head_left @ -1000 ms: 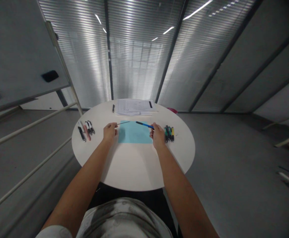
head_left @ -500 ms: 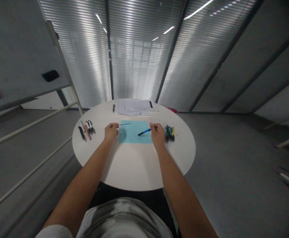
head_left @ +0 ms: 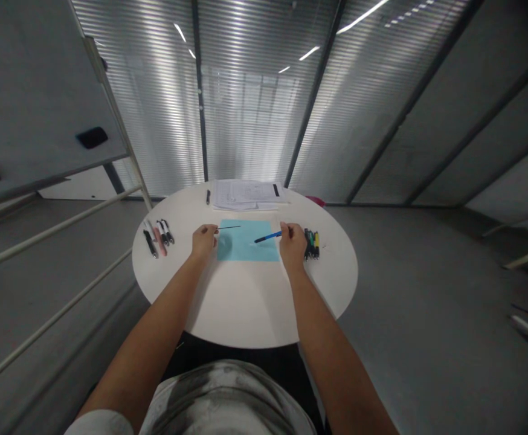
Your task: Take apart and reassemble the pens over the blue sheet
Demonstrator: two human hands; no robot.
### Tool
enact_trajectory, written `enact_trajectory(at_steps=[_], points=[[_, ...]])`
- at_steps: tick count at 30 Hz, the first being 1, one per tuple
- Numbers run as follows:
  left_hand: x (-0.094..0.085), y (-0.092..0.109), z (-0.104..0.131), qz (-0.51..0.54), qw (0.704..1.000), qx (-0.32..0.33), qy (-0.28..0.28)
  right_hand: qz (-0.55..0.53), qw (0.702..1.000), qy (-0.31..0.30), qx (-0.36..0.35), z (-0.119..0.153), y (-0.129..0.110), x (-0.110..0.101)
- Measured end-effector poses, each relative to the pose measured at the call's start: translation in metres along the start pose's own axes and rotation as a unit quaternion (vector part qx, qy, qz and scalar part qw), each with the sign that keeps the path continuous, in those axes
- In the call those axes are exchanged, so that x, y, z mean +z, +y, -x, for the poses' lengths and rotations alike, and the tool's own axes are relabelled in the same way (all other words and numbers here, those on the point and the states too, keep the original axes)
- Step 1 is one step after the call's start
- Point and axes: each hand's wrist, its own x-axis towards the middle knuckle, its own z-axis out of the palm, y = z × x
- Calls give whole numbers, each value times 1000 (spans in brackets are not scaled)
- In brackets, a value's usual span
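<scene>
Left hand (head_left: 205,240): pinching a thin, dark, straight rod (head_left: 229,227)
Right hand (head_left: 293,244): gripping a slim blue-and-black pen (head_left: 267,237)
Rod and pen: both picked up, apparently; unjoined as yet

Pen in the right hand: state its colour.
Blue, with a black end: the pen in the right hand, seen in the head view.

On table (head_left: 246,302): sheet (head_left: 248,251) | over sheet: held pen (head_left: 267,237) | behind: papers (head_left: 246,194) | left: several pens (head_left: 159,241) | right: more pens (head_left: 316,244)

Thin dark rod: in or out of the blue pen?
Out: the left hand holds the thin dark rod, apart from the blue pen in the right hand.
</scene>
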Motion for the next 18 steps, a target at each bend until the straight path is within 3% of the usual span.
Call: enact_trajectory(at_steps=[8, 14, 18], points=[[0, -1, 0, 6, 1000, 7, -6, -86, 977, -4, 193, -2, 13, 8], [1, -4, -1, -10, 1000, 19, -12, -220, 914, -28, 339, -4, 16, 12], [1, -5, -1, -8, 1000, 19, -16, -231, 901, -63, 362, -3, 21, 13]])
